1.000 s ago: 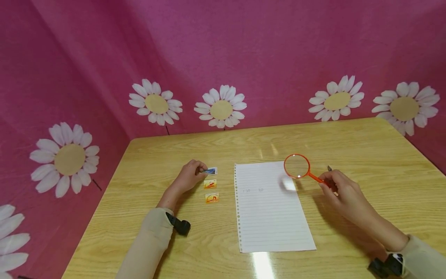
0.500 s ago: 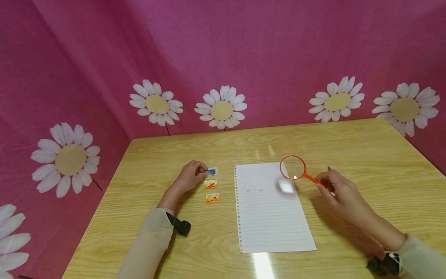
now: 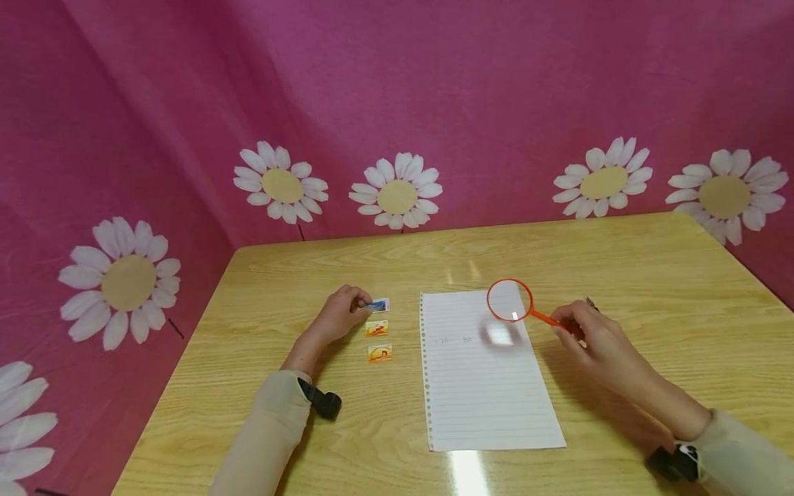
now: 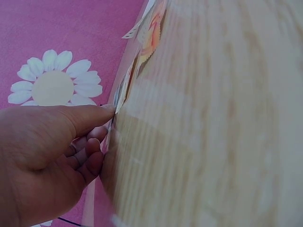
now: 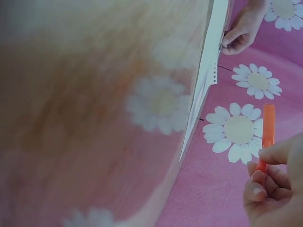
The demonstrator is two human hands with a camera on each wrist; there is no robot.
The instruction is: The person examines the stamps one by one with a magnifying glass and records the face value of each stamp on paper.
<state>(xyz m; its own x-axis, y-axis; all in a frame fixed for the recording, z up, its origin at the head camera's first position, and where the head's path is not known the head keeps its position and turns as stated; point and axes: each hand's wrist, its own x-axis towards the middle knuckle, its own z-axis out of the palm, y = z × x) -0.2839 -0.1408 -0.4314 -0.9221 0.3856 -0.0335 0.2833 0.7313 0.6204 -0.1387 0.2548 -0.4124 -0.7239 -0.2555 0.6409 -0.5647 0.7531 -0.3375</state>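
Note:
My left hand [image 3: 340, 313] pinches the left edge of a small blue-and-white stamp [image 3: 381, 304] on the table. In the left wrist view the thumb [image 4: 97, 116] lies at the stamp's edge, with the other fingers curled below. Two yellow-and-red stamps, an upper one [image 3: 376, 328] and a lower one [image 3: 380, 353], lie in a column beneath it. My right hand [image 3: 604, 344] grips the handle of a red-orange magnifying glass [image 3: 544, 317], its lens held above the lined paper's upper right. The dark tip of a pen [image 3: 591, 303] sticks out behind the right fingers; most of it is hidden.
A sheet of lined paper [image 3: 496, 406] with punched holes down its left side lies mid-table, bearing faint handwritten figures. Wood-patterned table [image 3: 298, 262] runs back to a pink cloth [image 3: 496, 83] with white daisies.
The right hand has moved the magnifying glass leftward, farther over the paper, and the bright patch under the lens has shifted with it. My left hand stays at the blue stamp.

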